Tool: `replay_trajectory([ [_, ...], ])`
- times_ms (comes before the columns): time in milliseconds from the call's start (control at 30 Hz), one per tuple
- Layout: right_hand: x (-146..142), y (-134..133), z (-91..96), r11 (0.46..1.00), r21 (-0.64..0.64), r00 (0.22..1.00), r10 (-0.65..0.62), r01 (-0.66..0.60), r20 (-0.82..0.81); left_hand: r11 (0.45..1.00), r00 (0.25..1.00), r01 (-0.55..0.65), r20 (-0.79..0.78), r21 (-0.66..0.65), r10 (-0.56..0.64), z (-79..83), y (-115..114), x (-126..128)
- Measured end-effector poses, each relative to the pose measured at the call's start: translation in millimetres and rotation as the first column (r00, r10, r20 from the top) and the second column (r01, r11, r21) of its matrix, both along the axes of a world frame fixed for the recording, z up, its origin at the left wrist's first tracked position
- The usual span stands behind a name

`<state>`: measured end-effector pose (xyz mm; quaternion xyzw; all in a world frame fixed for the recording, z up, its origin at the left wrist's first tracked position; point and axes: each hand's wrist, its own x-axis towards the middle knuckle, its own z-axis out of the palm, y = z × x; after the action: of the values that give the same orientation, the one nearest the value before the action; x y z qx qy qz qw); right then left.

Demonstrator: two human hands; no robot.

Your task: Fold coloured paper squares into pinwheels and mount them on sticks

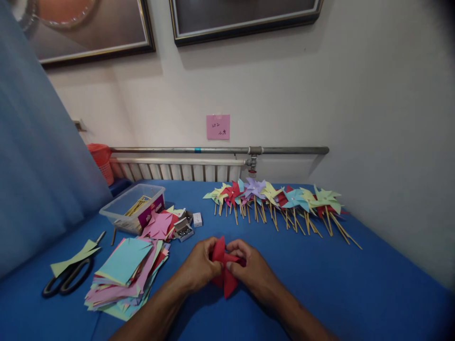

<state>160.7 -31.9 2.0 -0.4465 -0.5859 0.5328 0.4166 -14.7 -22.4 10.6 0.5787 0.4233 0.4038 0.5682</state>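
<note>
Between my two hands, above the blue table (305, 293), is a red paper pinwheel (229, 282) with its points partly folded in. My left hand (202, 265) grips its left side, thumb pressed near the centre. My right hand (251, 267) pinches the right side, its thumb close to the left one. No stick shows on this pinwheel, and the fingers hide part of the paper. Left of my hands lies a stack of coloured paper squares (126, 258), with cut pink paper (158, 225) behind it. Open small boxes of metal pins (184, 230) stand nearby.
Several finished pinwheels on sticks (291, 199) lie in a row at the back right. A clear plastic tub (133, 203) holds wooden sticks. Black-handled scissors (74, 274) lie at the left under a pale green paper strip (74, 259). A blue curtain (42, 156) hangs at the left.
</note>
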Motion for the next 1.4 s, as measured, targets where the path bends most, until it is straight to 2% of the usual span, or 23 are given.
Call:
replay_trajectory([
  [100, -5.1, 1.2, -7.1, 0.999, -0.011, 0.997, -0.05, 0.049, -0.066, 0.999, 0.998, -0.017, 0.066, -0.049, 0.021, 3.2, 0.6, 0.5],
  [167, -8.2, 3.6, -12.6, 0.992, -0.029, 0.977, -0.128, 0.125, -0.172, 0.992, 0.983, -0.064, 0.165, -0.109, 0.082, 4.5, 1.8, -0.1],
  [300, -10.4, 9.5, -21.8, 0.963, -0.088, 0.893, -0.268, 0.253, -0.361, 0.968, 0.899, -0.183, 0.369, -0.172, 0.236, 0.2, 3.4, 0.4],
  [433, -9.7, 10.0, -23.0, 0.943, -0.114, 0.854, -0.331, 0.312, -0.402, 0.981, 0.871, -0.149, 0.453, -0.123, 0.189, -10.5, 3.0, 9.5],
  [500, -10.5, 7.8, -20.9, 0.938, -0.105, 0.852, -0.344, 0.33, -0.394, 0.982, 0.882, -0.162, 0.433, -0.093, 0.186, -13.1, 2.4, 14.9],
  [633, -15.1, 2.6, -16.9, 0.94, -0.079, 0.856, -0.336, 0.333, -0.392, 0.964, 0.906, -0.261, 0.33, -0.054, 0.264, -8.6, 0.6, 20.5],
  [867, -21.4, -1.4, -17.4, 0.957, -0.059, 0.886, -0.287, 0.285, -0.364, 0.948, 0.912, -0.317, 0.263, -0.031, 0.314, -3.7, 0.5, 18.3],
  [967, -19.0, -1.5, -17.3, 0.966, -0.055, 0.91, -0.256, 0.252, -0.325, 0.953, 0.925, -0.304, 0.237, -0.001, 0.296, -3.0, 1.5, 16.5],
  [1100, -13.8, -1.6, -17.2, 0.985, -0.085, 0.942, -0.166, 0.147, -0.293, 0.962, 0.945, -0.272, 0.191, 0.017, 0.264, 0.5, 0.4, 14.0],
  [1400, -10.9, 2.9, -24.5, 0.982, -0.136, 0.961, -0.161, 0.132, -0.226, 0.977, 0.968, -0.205, 0.156, 0.053, 0.195, -5.0, -1.3, 13.5],
])
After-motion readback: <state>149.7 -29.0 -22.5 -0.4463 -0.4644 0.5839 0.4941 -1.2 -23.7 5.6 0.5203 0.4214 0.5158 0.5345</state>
